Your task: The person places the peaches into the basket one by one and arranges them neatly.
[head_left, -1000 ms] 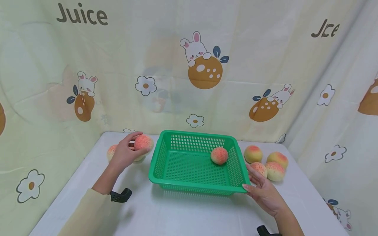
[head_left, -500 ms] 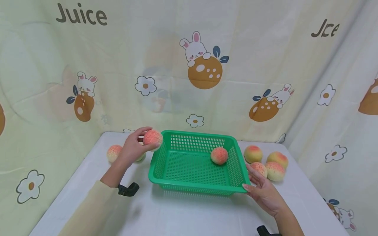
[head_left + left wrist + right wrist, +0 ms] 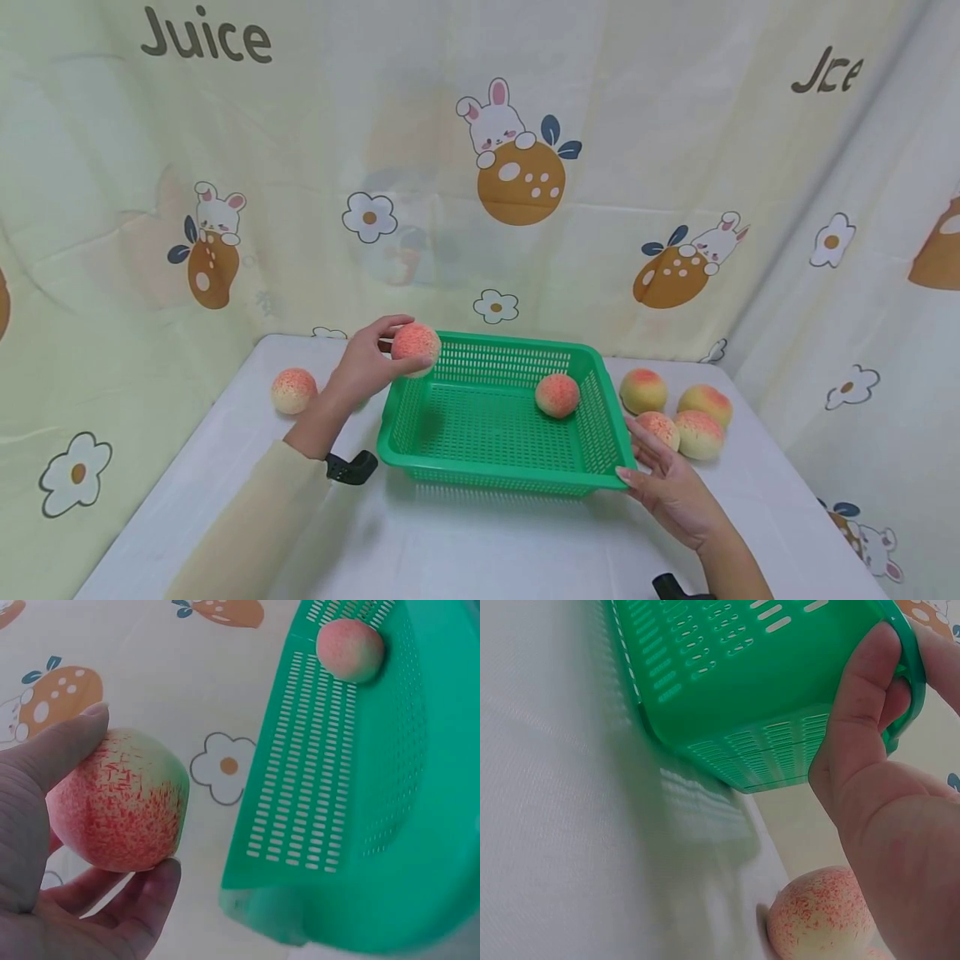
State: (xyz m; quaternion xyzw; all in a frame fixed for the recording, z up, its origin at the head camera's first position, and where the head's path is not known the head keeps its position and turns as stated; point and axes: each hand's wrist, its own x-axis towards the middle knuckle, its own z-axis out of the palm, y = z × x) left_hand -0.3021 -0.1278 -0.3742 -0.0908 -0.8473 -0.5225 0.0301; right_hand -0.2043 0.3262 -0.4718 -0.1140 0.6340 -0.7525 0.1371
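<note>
My left hand [image 3: 367, 364] grips a pink-and-cream peach [image 3: 416, 347], thumb on one side and fingers on the other. In the head view this peach overlaps the back left corner of a green plastic basket [image 3: 487, 477]. The left wrist view shows the held peach [image 3: 124, 802] beside the basket wall [image 3: 304, 772]. Inside the basket, toward its right end, lies another peach [image 3: 557, 396]. My right hand [image 3: 671, 487] pinches the basket's front right rim between thumb and fingers, seen close in the right wrist view with the rim [image 3: 913, 682] between them.
On the white table [image 3: 480, 550], one peach [image 3: 294, 391] lies at the left, with part of another behind my left wrist. Several peaches [image 3: 700, 434] sit close together right of the basket. A patterned curtain [image 3: 420, 150] hangs behind the table.
My left hand has carried its peach rightward and slightly up, from left of the basket to over its back left corner. The right hand and the basket stay in place.
</note>
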